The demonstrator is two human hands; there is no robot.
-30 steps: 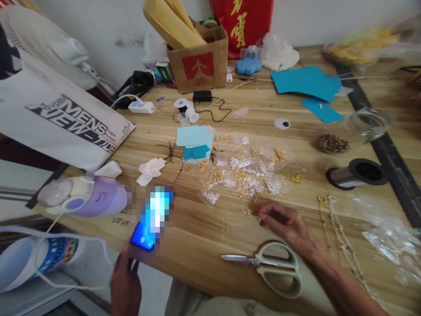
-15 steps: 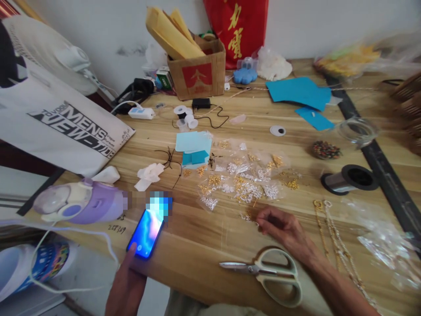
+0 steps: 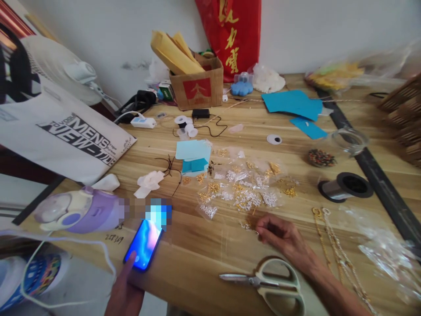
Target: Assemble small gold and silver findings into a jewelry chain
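Note:
My left hand [image 3: 125, 287] is at the table's front edge, its thumb on the lit screen of a phone [image 3: 146, 248]. Its other fingers curl below the phone's lower end and are partly hidden. Over the table, my right hand [image 3: 283, 237] is closed in a pinch beside a small cluster of silver and gold beads [image 3: 246, 225]. A tiny silvery bit shows at its fingertips, too small to name. Just below that hand lie scissors [image 3: 238, 278] with pale handles. Beyond it are several small clear bags of gold and silver findings [image 3: 248, 197].
Gold and silver chains [image 3: 337, 241] and crumpled clear plastic [image 3: 388, 254] lie at the right. Behind them stand a wire spool [image 3: 345, 186] and a jar of beads [image 3: 322, 157]. A purple bottle [image 3: 95, 210] lies left, near a white bag [image 3: 72, 131]. A cardboard box [image 3: 197, 90] is at the back.
The view has tilted up slightly, so the tabletop things sit a little lower in the picture. Both hands keep nearly the same places on the table.

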